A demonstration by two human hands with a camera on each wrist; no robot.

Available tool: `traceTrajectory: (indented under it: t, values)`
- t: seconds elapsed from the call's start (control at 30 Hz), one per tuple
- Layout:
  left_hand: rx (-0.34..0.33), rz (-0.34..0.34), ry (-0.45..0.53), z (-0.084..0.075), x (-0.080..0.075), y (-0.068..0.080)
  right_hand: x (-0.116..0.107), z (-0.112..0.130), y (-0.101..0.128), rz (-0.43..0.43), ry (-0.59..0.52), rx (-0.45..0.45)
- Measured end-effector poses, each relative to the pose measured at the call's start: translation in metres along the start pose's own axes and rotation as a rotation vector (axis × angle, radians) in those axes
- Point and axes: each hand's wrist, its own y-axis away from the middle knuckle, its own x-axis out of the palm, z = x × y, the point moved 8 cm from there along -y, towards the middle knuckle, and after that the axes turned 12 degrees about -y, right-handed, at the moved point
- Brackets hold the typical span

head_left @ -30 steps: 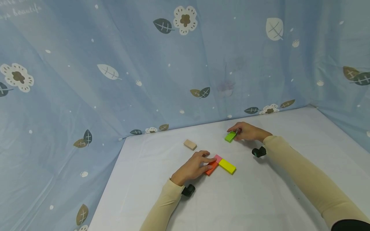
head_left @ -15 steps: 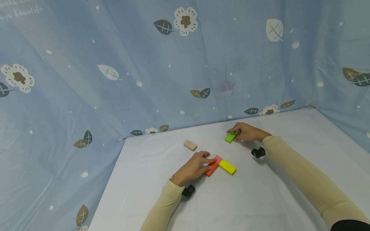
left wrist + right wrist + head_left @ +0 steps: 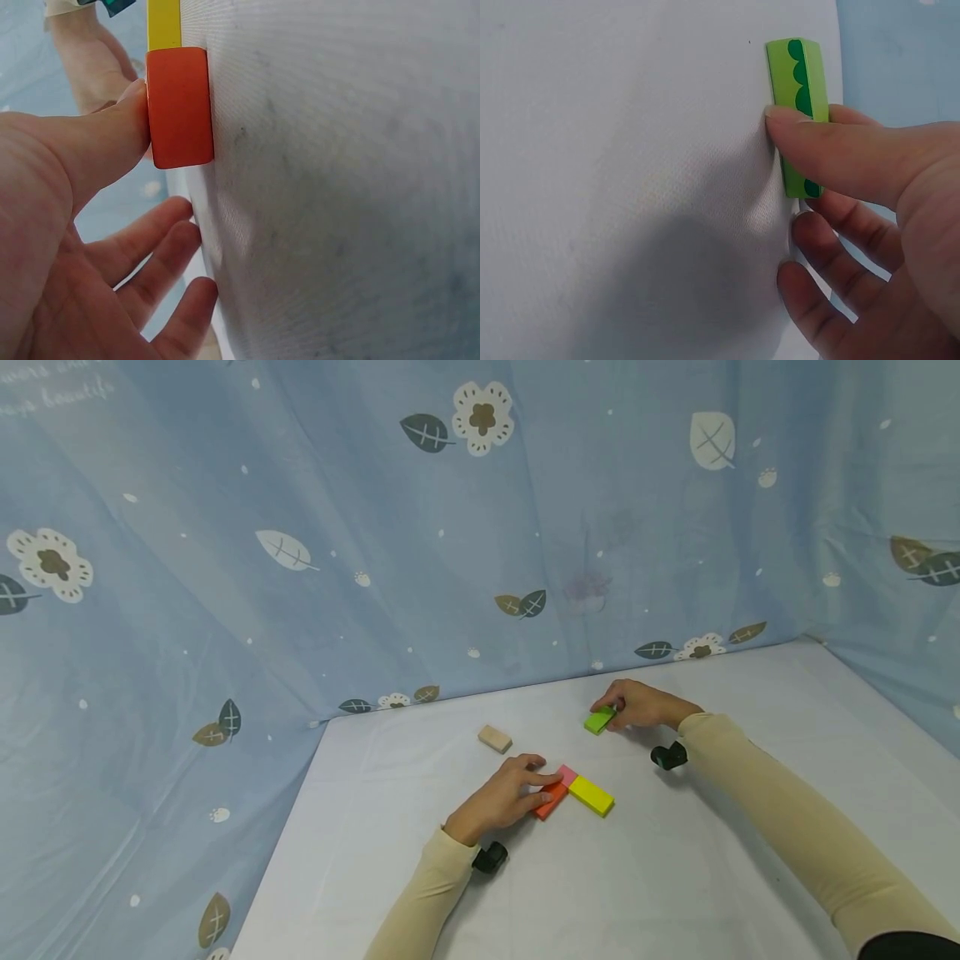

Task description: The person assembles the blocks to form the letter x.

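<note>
My left hand [image 3: 507, 795] lies over an orange block [image 3: 552, 803], thumb on its top face and index finger reaching to a small pink block [image 3: 567, 777]. In the left wrist view the thumb presses the orange block [image 3: 181, 109] while the other fingers extend loosely near the tabletop. A yellow block [image 3: 592, 796] meets the pink one at an angle. Farther back, my right hand [image 3: 643, 703] pinches a light green block [image 3: 599, 720] between thumb and fingers. In the right wrist view this green block [image 3: 781, 67] shows dark green scallops along one side, partly covered by the thumb.
A plain wooden block [image 3: 495, 739] lies on the white-covered table [image 3: 637, 885], behind the left hand. Blue patterned curtain [image 3: 375, 527] hangs along the table's back and sides. Dark wrist cameras sit under both forearms, close above the cloth.
The right hand's fingers have drawn in slightly on the green block, which has barely shifted. The left hand and the orange, pink and yellow blocks stay in place.
</note>
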Motion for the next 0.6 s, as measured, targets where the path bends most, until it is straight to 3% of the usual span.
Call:
traceTrajectory:
  t: [0.6]
  values:
    - [0.016,-0.014,-0.007,-0.0012,-0.0011,0.0001,-0.0010,0.0023,0.0030,0.008,-0.010,-0.027]
